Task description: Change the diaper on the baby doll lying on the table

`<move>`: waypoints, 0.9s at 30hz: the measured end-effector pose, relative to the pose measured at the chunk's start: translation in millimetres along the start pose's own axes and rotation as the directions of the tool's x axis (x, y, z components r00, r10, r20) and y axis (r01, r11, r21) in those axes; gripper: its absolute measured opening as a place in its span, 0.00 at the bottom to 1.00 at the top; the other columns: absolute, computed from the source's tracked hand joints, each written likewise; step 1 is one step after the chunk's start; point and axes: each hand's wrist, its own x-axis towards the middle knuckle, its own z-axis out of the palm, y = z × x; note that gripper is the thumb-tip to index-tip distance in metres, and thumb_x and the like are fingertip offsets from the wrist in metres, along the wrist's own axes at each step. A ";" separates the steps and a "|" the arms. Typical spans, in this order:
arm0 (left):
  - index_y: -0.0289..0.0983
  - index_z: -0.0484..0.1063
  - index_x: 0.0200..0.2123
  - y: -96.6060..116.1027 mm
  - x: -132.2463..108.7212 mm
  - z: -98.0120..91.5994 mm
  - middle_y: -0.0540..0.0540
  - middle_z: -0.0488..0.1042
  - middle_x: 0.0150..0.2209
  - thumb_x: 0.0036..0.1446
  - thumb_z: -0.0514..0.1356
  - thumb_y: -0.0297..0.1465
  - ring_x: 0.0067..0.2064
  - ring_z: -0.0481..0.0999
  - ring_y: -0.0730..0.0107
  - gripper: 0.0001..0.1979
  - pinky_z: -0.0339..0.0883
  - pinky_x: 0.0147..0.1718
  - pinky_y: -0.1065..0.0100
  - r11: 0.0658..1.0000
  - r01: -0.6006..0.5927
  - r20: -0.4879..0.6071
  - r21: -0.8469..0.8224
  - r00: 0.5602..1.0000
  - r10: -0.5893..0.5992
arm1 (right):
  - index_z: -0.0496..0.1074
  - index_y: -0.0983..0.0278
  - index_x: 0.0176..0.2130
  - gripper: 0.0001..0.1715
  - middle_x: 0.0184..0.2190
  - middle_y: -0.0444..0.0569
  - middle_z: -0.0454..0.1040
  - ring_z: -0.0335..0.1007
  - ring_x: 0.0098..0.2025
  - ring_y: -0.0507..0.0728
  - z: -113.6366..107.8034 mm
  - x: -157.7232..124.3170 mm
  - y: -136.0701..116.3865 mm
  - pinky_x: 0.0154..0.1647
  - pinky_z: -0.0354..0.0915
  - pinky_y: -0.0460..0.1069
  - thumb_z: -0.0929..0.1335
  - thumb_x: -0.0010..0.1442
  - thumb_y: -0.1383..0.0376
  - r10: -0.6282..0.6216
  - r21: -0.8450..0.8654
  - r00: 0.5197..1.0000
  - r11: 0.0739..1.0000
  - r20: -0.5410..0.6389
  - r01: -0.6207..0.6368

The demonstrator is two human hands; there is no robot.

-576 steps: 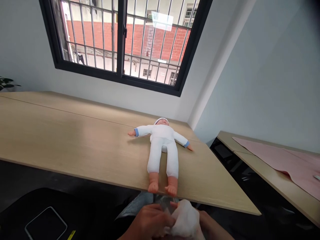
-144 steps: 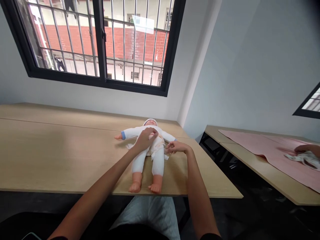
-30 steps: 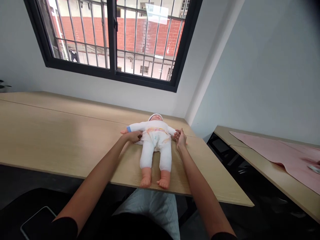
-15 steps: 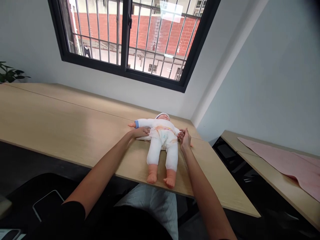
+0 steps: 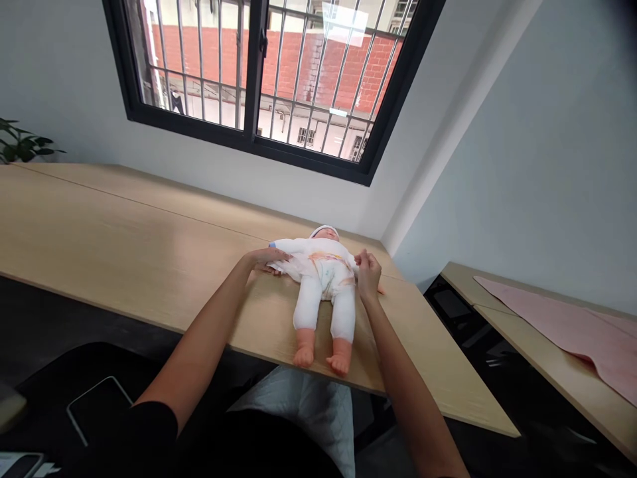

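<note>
A baby doll (image 5: 308, 305) in a white suit and cap lies on its back on the wooden table, bare feet toward me. Around its hips is a white diaper (image 5: 328, 279) with orange and yellow marks at the waist. My left hand (image 5: 266, 259) grips the diaper's thin side part, which is stretched out leftward over the table. The doll's arm on that side is partly covered by this hand. On the other side, my right hand (image 5: 369, 271) is closed in a pinch beside the doll's hip and arm; what its fingers hold is hidden.
The table (image 5: 149, 252) runs along the wall beneath a barred window (image 5: 259, 79). To the right, a second table carries a pink cloth (image 5: 562, 325). A phone (image 5: 99, 408) lies at lower left on a dark seat. A plant (image 5: 22, 143) stands far left.
My left hand has moved left and slightly up, drawing the diaper's side part outward from the doll. My right hand has shifted slightly and its fingers are more closed. The doll stays in place.
</note>
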 end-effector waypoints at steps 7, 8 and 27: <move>0.33 0.74 0.36 -2.8 -4.2 -14.0 0.46 0.75 0.33 0.39 0.73 0.33 0.32 0.74 0.72 0.19 0.70 0.33 0.69 0.947 0.190 0.327 -0.260 0.940 -0.099 | 0.79 0.57 0.31 0.12 0.44 0.46 0.76 0.64 0.54 0.61 67.6 -53.8 -42.0 0.66 0.38 0.67 0.68 0.62 0.58 -0.176 -0.354 0.548 0.597 0.818 0.720; 0.34 0.73 0.37 -4.1 -4.7 -15.4 0.47 0.75 0.33 0.39 0.73 0.33 0.33 0.74 0.72 0.20 0.70 0.34 0.70 0.937 0.187 0.328 -0.295 0.941 -0.084 | 0.79 0.56 0.32 0.11 0.47 0.46 0.76 0.62 0.57 0.62 73.8 -59.0 -43.7 0.66 0.31 0.69 0.68 0.62 0.58 -0.129 -0.364 0.494 0.524 0.860 0.770; 0.37 0.69 0.45 -7.8 -8.6 -20.4 0.50 0.72 0.36 0.40 0.69 0.22 0.36 0.74 0.75 0.26 0.70 0.37 0.73 0.792 0.060 0.234 -0.607 0.966 0.106 | 0.77 0.68 0.41 0.14 0.48 0.62 0.73 0.59 0.57 0.69 95.8 -49.6 -34.8 0.64 0.31 0.73 0.66 0.59 0.65 -0.006 -0.580 0.590 0.176 0.807 0.795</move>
